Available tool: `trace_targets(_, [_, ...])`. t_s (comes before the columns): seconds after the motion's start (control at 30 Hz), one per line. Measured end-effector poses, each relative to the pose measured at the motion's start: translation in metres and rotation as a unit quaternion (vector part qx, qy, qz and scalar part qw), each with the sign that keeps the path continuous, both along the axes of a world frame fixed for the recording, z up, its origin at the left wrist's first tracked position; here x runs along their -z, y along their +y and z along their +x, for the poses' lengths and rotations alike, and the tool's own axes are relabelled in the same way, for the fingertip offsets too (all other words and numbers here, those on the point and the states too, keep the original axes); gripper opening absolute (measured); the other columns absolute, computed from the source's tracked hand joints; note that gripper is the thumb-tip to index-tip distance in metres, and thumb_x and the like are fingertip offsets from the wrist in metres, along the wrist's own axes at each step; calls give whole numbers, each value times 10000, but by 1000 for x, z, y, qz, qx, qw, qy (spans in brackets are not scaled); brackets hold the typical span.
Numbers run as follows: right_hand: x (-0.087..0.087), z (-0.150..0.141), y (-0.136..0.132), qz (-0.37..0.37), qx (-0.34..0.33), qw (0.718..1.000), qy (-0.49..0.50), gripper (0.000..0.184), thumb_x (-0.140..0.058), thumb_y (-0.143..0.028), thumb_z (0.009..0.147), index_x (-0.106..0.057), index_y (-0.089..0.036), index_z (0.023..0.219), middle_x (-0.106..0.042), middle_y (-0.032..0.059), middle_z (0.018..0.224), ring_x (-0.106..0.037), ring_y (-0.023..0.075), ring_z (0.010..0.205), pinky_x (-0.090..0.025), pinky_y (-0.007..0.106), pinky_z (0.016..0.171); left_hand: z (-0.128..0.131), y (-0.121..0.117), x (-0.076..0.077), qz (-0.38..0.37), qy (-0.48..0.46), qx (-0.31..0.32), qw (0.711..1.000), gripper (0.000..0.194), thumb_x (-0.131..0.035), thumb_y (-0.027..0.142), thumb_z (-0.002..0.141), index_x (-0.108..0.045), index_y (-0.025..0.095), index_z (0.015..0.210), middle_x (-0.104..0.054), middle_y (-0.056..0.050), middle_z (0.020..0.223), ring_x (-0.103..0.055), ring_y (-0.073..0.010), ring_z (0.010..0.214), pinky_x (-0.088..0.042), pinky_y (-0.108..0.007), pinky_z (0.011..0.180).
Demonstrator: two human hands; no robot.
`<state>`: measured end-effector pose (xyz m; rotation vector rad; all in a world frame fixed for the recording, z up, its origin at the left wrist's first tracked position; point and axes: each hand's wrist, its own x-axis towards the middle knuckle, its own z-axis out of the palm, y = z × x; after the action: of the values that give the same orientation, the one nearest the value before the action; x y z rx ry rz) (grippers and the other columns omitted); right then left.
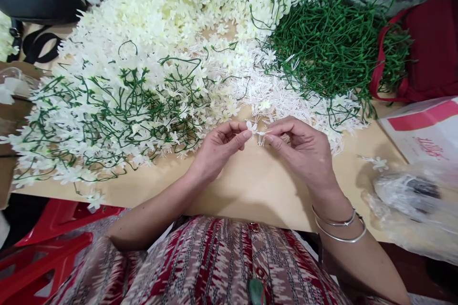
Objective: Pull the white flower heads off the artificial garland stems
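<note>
My left hand (223, 148) pinches a small white artificial flower (252, 127) between thumb and forefinger, just above the table. Close beside it, my right hand (302, 147) is closed in a pinch on a thin white flower stamen piece (263, 135). The two pieces meet or nearly meet between my fingertips; I cannot tell whether they are joined. Beyond my hands lies a loose pile of white stamen pieces (255, 88). To the left spreads a heap of white flowers on green stems (132, 100).
Loose white blossoms (171, 5) are piled at the back, with bare green plastic stems (329, 47) at the back right. A red bag (431, 47), a white-and-red box (422, 126) and a clear plastic bag (411, 200) lie right. Red stools (53, 243) stand lower left.
</note>
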<state>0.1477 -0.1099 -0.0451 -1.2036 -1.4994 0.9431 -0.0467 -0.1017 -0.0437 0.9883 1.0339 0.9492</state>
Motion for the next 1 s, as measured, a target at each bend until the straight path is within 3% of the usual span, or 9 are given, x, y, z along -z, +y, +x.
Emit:
trace_targets(0.1, [-2,-5,0,24,-2,999,-23,84,-734,-236,894,-691,-264,828,-730,7,835,-681,194,810,-555,376,771,5,1,9,-53,-57,11,997,350,-836,484,801,-703,196,950,-601,35,752,-495,-69,639,-405,-197,607])
trace_targets(0.33, [-4,-11,-1,61,9,994,-89,113,-692,-239,928,-648,-278,831,-719,0,796,-681,200,783,-562,390,746,7,0,12,-6,-18,15,1000,308,-776,506,876,-715,208,929,-591,39,699,-531,-93,659,-428,-235,647])
trace_targets(0.6, [-2,-19,-5,136,59,977,-151,165,-669,-212,950,-599,-311,838,-747,11,820,-713,234,820,-536,454,818,12,1,15,-23,-40,27,999,319,-774,508,879,-718,197,929,-579,39,671,-498,-93,633,-400,-241,635])
trace_targets(0.8, [0,-19,-6,83,54,990,-104,126,-682,-239,945,-624,-303,853,-730,11,823,-685,215,799,-555,422,792,10,3,19,-55,-68,45,995,356,-795,536,846,-716,204,946,-594,33,729,-498,-90,653,-392,-236,640])
trace_targets(0.87, [0,-17,-6,32,52,997,-44,118,-715,-229,922,-668,-308,997,-716,0,848,-674,197,801,-562,394,795,8,5,20,-63,-83,61,993,369,-815,541,826,-717,199,925,-591,32,746,-488,-84,646,-400,-238,643])
trace_targets(0.93, [0,-15,-6,-9,35,999,-4,269,-727,-209,909,-680,-302,1157,-705,-9,865,-662,181,786,-566,376,792,5,6,20,-65,-88,78,991,383,-825,548,815,-721,190,902,-583,33,737,-474,-80,632,-402,-241,643])
trace_targets(1.0, [-1,-12,-4,-9,1,1000,-8,242,-725,-201,909,-716,-277,1138,-687,-13,829,-645,173,757,-559,361,759,4,6,20,-59,-88,95,990,374,-822,537,825,-728,182,897,-585,32,734,-472,-76,631,-404,-241,651])
